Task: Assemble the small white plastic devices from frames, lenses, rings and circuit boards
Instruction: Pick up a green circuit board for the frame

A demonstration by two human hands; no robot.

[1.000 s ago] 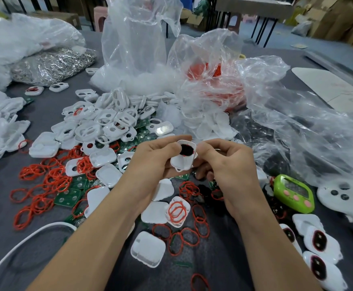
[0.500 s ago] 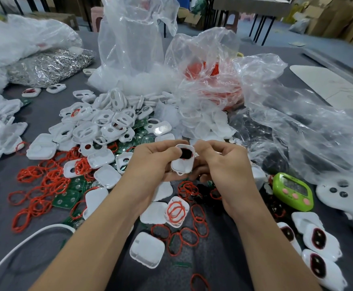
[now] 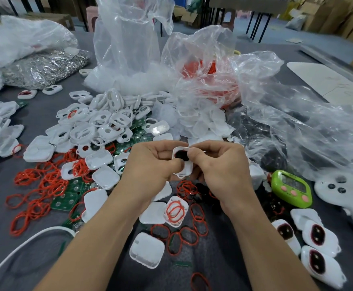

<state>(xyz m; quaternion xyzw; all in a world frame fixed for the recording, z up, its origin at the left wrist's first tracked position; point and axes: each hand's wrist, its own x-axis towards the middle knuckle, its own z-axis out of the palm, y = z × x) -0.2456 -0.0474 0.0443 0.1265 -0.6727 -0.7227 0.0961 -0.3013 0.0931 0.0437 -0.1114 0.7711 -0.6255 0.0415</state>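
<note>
The left hand (image 3: 150,164) and the right hand (image 3: 219,169) both pinch a small white plastic frame (image 3: 187,170) between curled fingers and thumbs, holding it above the grey counter (image 3: 213,261). A dark oval lens (image 3: 180,154) sits in its opening. Below the hands lie white square plastic shells (image 3: 147,249). To the left spread loose red rubber rings (image 3: 51,183), green circuit boards (image 3: 66,201) and a heap of empty white frames (image 3: 100,122). At the right lie finished white devices (image 3: 318,234), a green timer (image 3: 291,190) and crumpled clear plastic bags (image 3: 297,122).
</note>
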